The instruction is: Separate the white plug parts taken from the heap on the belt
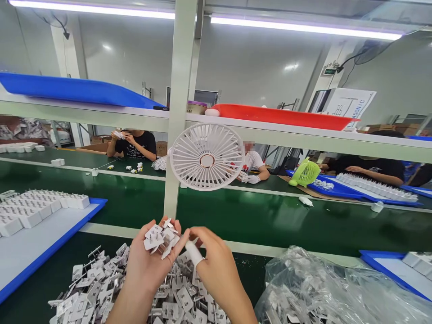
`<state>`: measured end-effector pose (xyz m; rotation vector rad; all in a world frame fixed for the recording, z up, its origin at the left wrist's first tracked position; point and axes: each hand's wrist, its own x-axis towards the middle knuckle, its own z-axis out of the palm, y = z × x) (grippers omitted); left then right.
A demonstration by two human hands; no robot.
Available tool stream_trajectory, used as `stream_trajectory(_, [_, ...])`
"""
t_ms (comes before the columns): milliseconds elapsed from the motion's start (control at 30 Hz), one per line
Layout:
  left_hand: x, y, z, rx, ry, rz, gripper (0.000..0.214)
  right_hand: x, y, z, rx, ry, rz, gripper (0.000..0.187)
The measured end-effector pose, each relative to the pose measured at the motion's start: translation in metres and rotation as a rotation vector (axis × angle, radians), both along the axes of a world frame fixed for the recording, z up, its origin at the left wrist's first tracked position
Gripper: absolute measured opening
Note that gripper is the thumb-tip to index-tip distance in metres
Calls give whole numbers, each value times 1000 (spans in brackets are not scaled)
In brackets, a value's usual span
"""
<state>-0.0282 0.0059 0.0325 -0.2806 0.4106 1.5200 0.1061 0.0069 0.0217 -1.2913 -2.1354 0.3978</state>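
Palm up, my left hand cups several small white plastic plug plates with metal pins. My right hand is beside it, its curled fingertips against the left hand's fingers. A white finger cover wraps the right thumb. Whether anything small lies between the right fingertips is hidden. Under both hands spreads a loose heap of the same plug plates on the dark green table.
A blue tray with white blocks bearing pins is at left. A clear plastic bag of parts lies right, near another blue tray. A white fan hangs on the post ahead. Co-workers sit across the green conveyor.
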Motion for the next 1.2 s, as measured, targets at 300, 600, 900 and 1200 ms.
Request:
stream_trajectory(300, [14, -2, -8, 57, 74, -17, 8, -12, -16, 10, 49, 56, 16, 11])
stream_trajectory(600, [17, -1, -7, 22, -14, 75, 12, -7, -2, 5, -304, 426, 105, 13])
stream_trajectory(900, [9, 3, -8, -28, -95, 133, 16, 2, 0, 11, -276, 543, 61, 13])
stream_trajectory(1200, [-3, 6, -4, -1, -129, 149, 15, 12, -6, 19, -296, 374, 118, 12])
